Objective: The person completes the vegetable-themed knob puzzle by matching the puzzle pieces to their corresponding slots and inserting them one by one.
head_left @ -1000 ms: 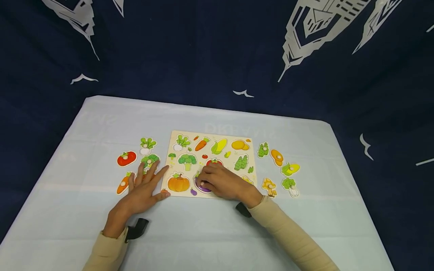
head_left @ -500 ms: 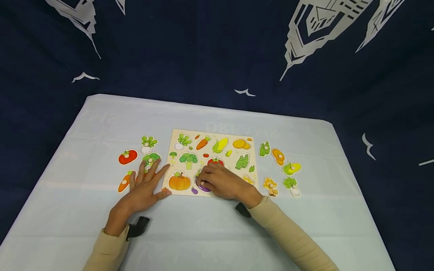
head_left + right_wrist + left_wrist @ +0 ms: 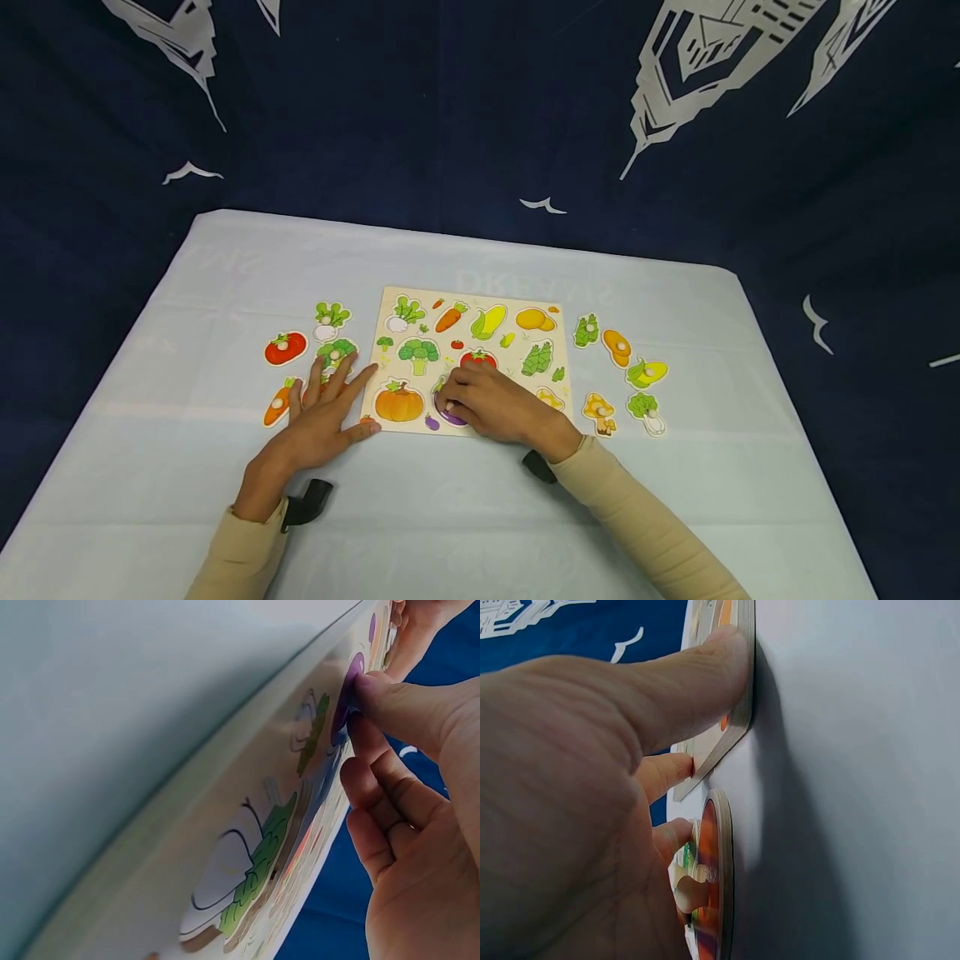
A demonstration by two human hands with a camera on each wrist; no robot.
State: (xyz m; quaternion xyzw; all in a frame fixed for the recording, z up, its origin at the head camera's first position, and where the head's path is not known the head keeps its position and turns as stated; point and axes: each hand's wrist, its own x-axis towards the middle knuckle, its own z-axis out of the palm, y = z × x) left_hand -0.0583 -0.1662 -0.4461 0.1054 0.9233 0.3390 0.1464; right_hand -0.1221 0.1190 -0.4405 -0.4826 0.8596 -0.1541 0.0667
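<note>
Purple eggplant in pinch of right hand, left hand palm-down, fingers wide.

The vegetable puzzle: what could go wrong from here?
The eggplant, pinched by the right grip and partly hidden behind it, might end up crooked; I can't tell whether it sits flat. The left grip is spread close by the loose broccoli piece and could nudge it. A sideways push might also slide the board, which lies on the table.
</note>
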